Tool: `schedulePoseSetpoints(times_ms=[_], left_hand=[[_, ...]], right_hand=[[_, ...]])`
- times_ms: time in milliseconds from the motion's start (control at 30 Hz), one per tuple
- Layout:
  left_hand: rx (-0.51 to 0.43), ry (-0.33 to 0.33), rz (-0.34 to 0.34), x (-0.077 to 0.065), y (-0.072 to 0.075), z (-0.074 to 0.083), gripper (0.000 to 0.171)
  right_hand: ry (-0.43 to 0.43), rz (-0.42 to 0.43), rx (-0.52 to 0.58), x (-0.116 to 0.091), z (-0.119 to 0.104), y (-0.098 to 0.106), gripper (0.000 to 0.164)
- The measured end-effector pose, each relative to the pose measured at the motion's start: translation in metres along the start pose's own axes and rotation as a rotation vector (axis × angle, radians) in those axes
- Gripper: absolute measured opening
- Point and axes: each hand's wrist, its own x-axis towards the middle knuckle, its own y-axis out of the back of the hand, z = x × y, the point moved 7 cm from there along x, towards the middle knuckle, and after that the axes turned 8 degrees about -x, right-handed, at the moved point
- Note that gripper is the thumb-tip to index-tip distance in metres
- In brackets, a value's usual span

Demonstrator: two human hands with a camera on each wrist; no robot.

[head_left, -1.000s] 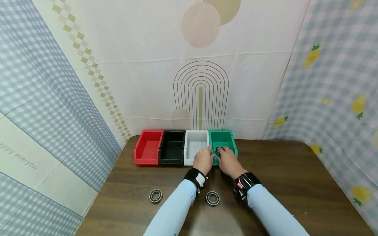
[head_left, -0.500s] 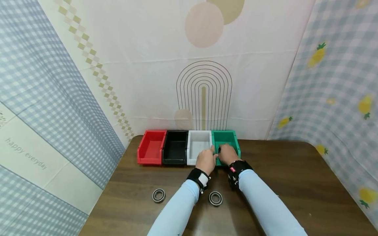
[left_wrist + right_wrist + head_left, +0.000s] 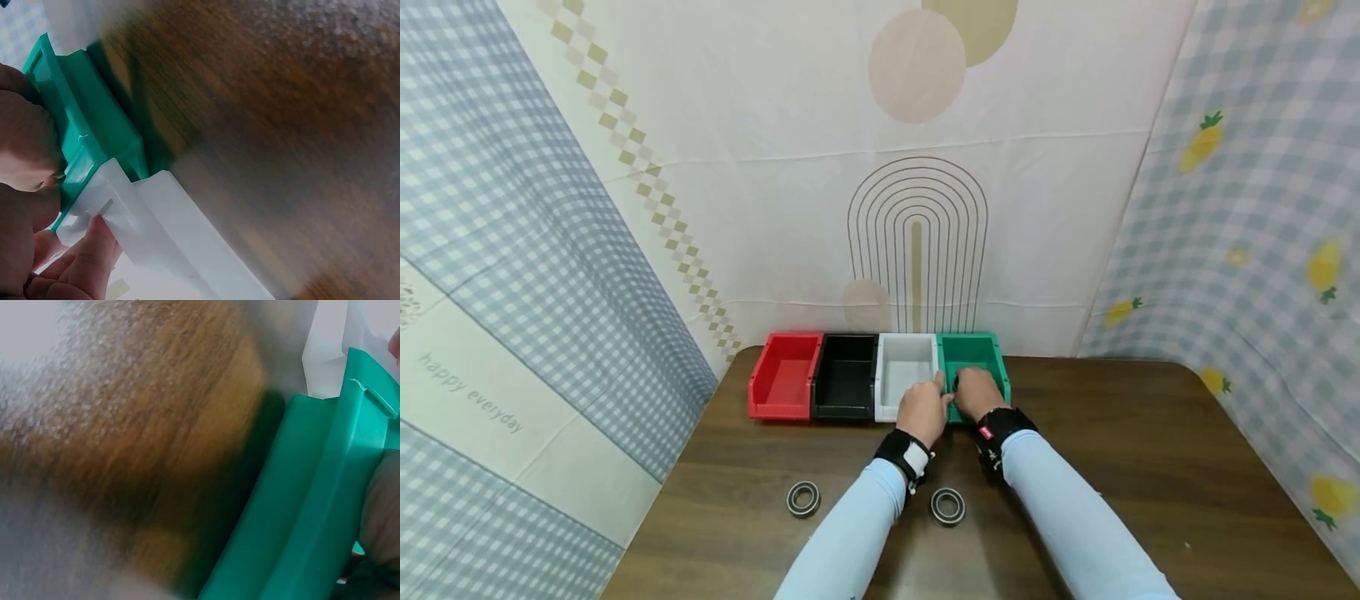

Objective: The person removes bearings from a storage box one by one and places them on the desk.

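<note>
Two hands (image 3: 951, 402) on plastic bins (image 3: 973, 354)

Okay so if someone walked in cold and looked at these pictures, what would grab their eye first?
Probably the row of four bins at the table's far edge: red bin, black bin, white bin and green bin. Next, the left hand on the white bin's front edge and the right hand reaching into the green one. Two metal rings lie nearer the person, one left of the forearms, one between them.

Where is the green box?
In the head view the green box is the rightmost of four at the table's far edge, beside the white box, with both hands at its front.
</note>
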Motion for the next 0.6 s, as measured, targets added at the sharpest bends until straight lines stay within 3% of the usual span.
schedulePoseSetpoints(times_ms=[233, 600], left_hand=[[0.006, -0.009, 0.017, 0.0003, -0.0007, 0.0008, 0.048], [0.008, -0.011, 0.019, -0.0014, 0.0011, 0.0009, 0.047]], right_hand=[[0.015, 0.014, -0.031, -0.0003, 0.0007, -0.0003, 0.02], [0.028, -0.013, -0.079, 0.0, 0.0008, -0.0029, 0.046]])
